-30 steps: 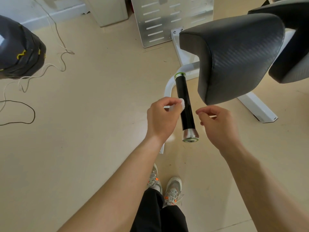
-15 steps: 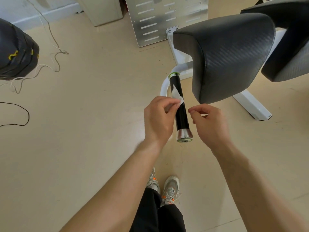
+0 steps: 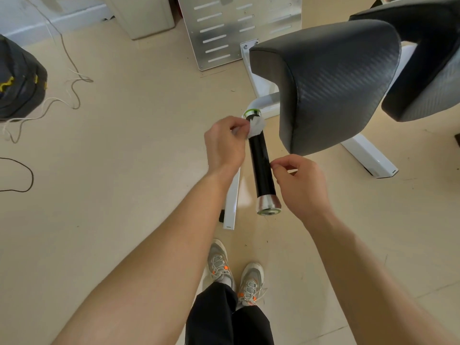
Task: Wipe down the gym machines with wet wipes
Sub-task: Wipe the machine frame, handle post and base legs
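Note:
A black handle grip (image 3: 261,165) with a silver end cap and a green ring at its far end sticks out from the white machine frame (image 3: 263,105). My left hand (image 3: 224,143) pinches a white wet wipe (image 3: 256,127) and presses it on the grip's far end, just below the green ring. To the right of the grip's middle, my right hand (image 3: 302,185) hovers with thumb and forefinger pinched together; whether it holds anything is unclear. The black padded seat (image 3: 331,83) rises right behind the grip.
A second black pad (image 3: 428,90) stands at the far right. A perforated metal panel (image 3: 236,26) stands at the back. A black bag (image 3: 20,80) and loose cables (image 3: 72,88) lie on the beige floor at left. My shoes (image 3: 234,275) are below the grip.
My left hand has slid the wipe up the grip from its middle to the end by the green ring. My right hand stayed beside the grip.

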A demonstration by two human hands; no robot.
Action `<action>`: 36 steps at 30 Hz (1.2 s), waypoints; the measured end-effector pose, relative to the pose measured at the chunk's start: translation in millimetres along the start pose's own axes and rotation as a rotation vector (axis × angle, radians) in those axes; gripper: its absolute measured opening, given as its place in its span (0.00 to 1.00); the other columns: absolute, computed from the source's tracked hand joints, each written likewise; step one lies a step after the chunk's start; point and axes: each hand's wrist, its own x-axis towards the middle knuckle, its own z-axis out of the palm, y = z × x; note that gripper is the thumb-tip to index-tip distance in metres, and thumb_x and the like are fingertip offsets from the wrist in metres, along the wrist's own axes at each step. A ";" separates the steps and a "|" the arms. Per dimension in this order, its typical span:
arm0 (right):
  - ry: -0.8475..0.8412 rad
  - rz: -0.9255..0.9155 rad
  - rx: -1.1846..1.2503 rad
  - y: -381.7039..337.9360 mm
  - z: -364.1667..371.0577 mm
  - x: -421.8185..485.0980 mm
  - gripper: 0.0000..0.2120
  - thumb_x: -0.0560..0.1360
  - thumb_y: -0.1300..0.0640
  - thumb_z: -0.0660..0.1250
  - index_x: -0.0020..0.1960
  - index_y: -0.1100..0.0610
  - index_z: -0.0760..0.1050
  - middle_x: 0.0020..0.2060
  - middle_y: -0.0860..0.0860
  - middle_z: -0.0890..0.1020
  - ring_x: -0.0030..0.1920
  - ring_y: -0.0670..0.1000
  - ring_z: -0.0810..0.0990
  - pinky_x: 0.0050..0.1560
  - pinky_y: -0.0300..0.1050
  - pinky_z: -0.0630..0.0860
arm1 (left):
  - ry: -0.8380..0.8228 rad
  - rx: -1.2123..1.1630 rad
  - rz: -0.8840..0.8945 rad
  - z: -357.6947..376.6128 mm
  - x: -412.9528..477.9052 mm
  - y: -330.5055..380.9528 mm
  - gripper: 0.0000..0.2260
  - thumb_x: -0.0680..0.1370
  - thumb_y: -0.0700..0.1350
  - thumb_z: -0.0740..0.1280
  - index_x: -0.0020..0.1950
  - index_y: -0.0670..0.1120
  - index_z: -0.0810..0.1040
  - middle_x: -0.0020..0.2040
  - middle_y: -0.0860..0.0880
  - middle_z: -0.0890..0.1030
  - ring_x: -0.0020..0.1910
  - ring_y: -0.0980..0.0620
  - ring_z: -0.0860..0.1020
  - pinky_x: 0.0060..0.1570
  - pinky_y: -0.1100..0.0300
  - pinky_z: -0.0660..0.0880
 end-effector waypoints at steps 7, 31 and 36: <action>-0.017 0.009 -0.049 5.1 -1.1 -4.3 0.11 0.81 0.57 0.62 0.56 0.50 0.82 0.46 0.43 0.81 0.42 0.42 0.77 0.36 0.33 0.67 | -0.028 -0.038 0.028 -7.0 -11.5 -2.3 0.04 0.76 0.41 0.71 0.44 0.48 0.85 0.38 0.61 0.81 0.40 0.68 0.78 0.42 0.77 0.68; 0.063 -0.243 0.234 -5.9 -5.9 -17.6 0.09 0.78 0.60 0.70 0.56 0.50 0.84 0.48 0.44 0.84 0.45 0.42 0.82 0.43 0.32 0.76 | -0.305 -0.306 -0.123 -46.0 -79.1 28.8 0.10 0.79 0.37 0.67 0.50 0.47 0.87 0.43 0.56 0.86 0.45 0.62 0.82 0.51 0.66 0.77; 0.197 -0.278 -0.035 -15.4 14.5 -1.9 0.10 0.80 0.60 0.65 0.57 0.52 0.83 0.49 0.45 0.81 0.45 0.41 0.76 0.48 0.24 0.69 | -0.094 -0.289 -0.205 -55.6 -62.6 19.7 0.10 0.78 0.38 0.65 0.47 0.50 0.85 0.45 0.56 0.85 0.43 0.61 0.81 0.50 0.62 0.77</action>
